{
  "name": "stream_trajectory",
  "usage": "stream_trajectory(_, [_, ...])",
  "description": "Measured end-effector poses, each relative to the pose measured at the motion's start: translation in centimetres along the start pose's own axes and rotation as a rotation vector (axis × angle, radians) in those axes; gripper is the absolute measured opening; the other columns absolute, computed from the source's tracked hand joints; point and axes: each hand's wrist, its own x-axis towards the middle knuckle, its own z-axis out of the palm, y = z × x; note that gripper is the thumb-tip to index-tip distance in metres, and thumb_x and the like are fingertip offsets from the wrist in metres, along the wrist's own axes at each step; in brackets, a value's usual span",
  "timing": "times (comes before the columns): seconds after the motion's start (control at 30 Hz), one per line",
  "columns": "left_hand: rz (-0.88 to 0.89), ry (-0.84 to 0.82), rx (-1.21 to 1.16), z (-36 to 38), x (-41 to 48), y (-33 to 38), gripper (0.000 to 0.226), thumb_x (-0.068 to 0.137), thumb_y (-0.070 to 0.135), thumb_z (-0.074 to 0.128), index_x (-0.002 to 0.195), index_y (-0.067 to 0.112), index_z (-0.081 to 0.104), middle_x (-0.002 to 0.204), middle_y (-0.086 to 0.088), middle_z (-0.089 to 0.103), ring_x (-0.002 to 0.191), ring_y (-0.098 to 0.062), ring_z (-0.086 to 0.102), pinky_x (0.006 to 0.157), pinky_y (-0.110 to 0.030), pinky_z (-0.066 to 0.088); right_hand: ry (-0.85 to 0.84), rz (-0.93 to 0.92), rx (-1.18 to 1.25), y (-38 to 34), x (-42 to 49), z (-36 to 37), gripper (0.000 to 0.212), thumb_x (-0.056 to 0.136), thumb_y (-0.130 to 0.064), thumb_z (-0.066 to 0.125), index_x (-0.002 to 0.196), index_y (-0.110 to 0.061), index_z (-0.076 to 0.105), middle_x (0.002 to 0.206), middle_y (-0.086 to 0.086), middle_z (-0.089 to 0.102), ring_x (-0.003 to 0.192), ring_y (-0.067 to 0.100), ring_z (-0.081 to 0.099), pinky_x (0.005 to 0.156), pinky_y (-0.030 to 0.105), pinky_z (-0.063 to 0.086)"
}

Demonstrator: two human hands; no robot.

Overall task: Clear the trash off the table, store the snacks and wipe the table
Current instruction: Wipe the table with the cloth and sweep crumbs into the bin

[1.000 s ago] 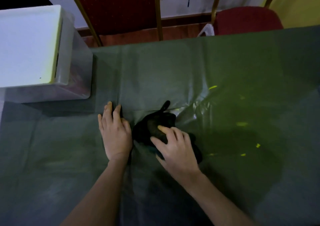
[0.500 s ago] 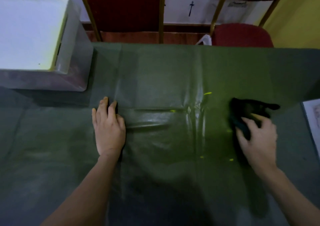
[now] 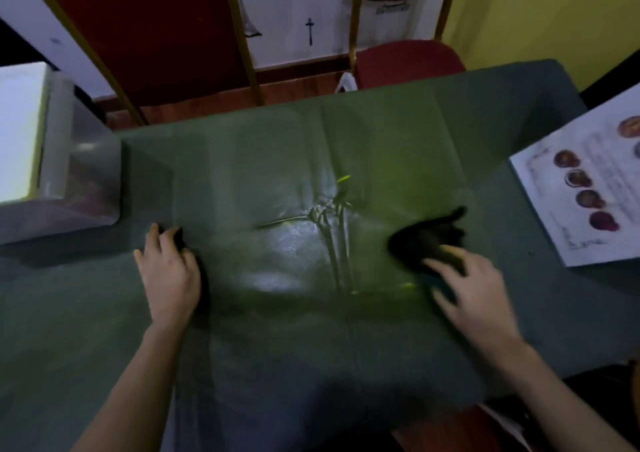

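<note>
- The cloth is black, soft and crumpled into a ragged lump, right of centre on the table.
- The table's dull green cover is creased and glossy mid-way.
- The right hand, blurred, presses the cloth with fingers spread.
- The left hand lies flat, palm down.
- A translucent plastic bin stands far left, a printed sheet far right.

Dim, yellow-green-tinted view with glare on the tablecloth centre, motion blur, and wide-angle bending at edges
</note>
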Motion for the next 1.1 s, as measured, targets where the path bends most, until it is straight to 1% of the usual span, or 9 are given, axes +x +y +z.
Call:
stream_trajectory(0.07, [-0.012,0.028,-0.004,0.6,-0.4,1.5,0.038,0.086,0.012,0.041,0.12,-0.005,0.047,0.138,-0.033,0.036,0.12,-0.048,0.039,0.104,-0.057,0.027,0.019,0.162,-0.063,3.7,-1.1,-1.6,0.05,0.069,-0.017,0.079,0.117,-0.019,0.062,0.12,0.017,0.053,0.101,0.039,0.05,0.079,0.05,0.049])
stream_trajectory(0.2, [0.053,0.047,-0.065,2.3,-2.4,5.5,0.036,0.088,0.002,0.047,0.123,-0.004,0.046,0.143,-0.028,0.034,0.128,-0.044,0.034,0.111,-0.053,0.018,0.092,0.238,-0.069,2.3,-0.9,-1.1,0.04,0.075,-0.019,0.073,0.113,-0.013,0.064,0.115,0.019,0.054,0.099,0.039,0.051,0.078,0.047,0.046])
stream_trajectory(0.3, [0.045,0.044,-0.056,2.9,-3.2,6.4,0.039,0.087,0.0,0.047,0.126,-0.003,0.046,0.143,-0.025,0.036,0.133,-0.039,0.031,0.115,-0.052,0.015,0.095,0.006,0.059,-4.8,-0.9,1.1,0.04,0.073,-0.034,0.059,0.109,-0.017,0.064,0.116,0.015,0.059,0.101,0.035,0.057,0.085,0.041,0.047])
stream_trajectory(0.37, [0.04,0.047,-0.04,3.0,-3.2,6.2,0.04,0.086,0.0,0.048,0.126,-0.004,0.046,0.143,-0.025,0.037,0.134,-0.039,0.03,0.114,-0.052,0.017,0.028,-0.181,0.089,-10.6,-1.5,2.6,0.048,0.066,-0.04,0.066,0.111,-0.025,0.06,0.118,0.01,0.06,0.103,0.03,0.057,0.083,0.04,0.049])
stream_trajectory(0.43, [0.038,0.046,-0.028,2.9,-3.2,6.0,0.041,0.085,0.0,0.049,0.126,-0.003,0.046,0.143,-0.024,0.037,0.134,-0.039,0.03,0.114,-0.052,0.016,-0.055,-0.225,0.104,-13.8,-1.7,3.0,0.053,0.059,-0.041,0.074,0.109,-0.03,0.06,0.119,0.006,0.059,0.103,0.028,0.058,0.081,0.04,0.052])
stream_trajectory(0.57, [0.003,0.039,-0.031,3.3,-3.1,6.1,0.041,0.088,0.005,0.046,0.129,0.001,0.044,0.147,-0.021,0.033,0.137,-0.036,0.026,0.117,-0.048,0.011,-0.03,-0.201,0.04,-7.5,-2.1,1.8,0.049,0.063,-0.037,0.066,0.111,-0.028,0.06,0.12,0.008,0.06,0.101,0.03,0.057,0.081,0.041,0.051])
stream_trajectory(0.77, [0.007,0.053,-0.034,3.3,-3.2,6.5,0.041,0.087,0.005,0.046,0.128,0.002,0.043,0.147,-0.021,0.032,0.135,-0.037,0.027,0.117,-0.048,0.01,-0.026,0.205,-0.017,1.3,-2.8,-1.2,0.045,0.069,-0.019,0.079,0.112,-0.018,0.064,0.117,0.015,0.057,0.103,0.036,0.053,0.078,0.045,0.046])
stream_trajectory(1.0, [0.014,0.082,-0.029,3.4,-3.1,6.6,0.043,0.085,0.009,0.042,0.127,0.001,0.044,0.145,-0.023,0.034,0.133,-0.04,0.03,0.116,-0.051,0.013,0.037,-0.007,0.129,-11.5,-0.4,2.3,0.04,0.069,-0.037,0.056,0.106,-0.024,0.063,0.114,0.009,0.061,0.099,0.029,0.056,0.079,0.04,0.048])
stream_trajectory(1.1, [0.018,0.092,-0.021,3.4,-3.2,6.4,0.045,0.083,0.012,0.039,0.127,0.001,0.045,0.145,-0.023,0.035,0.133,-0.039,0.03,0.115,-0.051,0.014,-0.004,-0.083,0.105,-14.5,0.6,2.7,0.041,0.069,-0.038,0.062,0.107,-0.026,0.059,0.118,0.006,0.059,0.104,0.028,0.057,0.081,0.04,0.049])
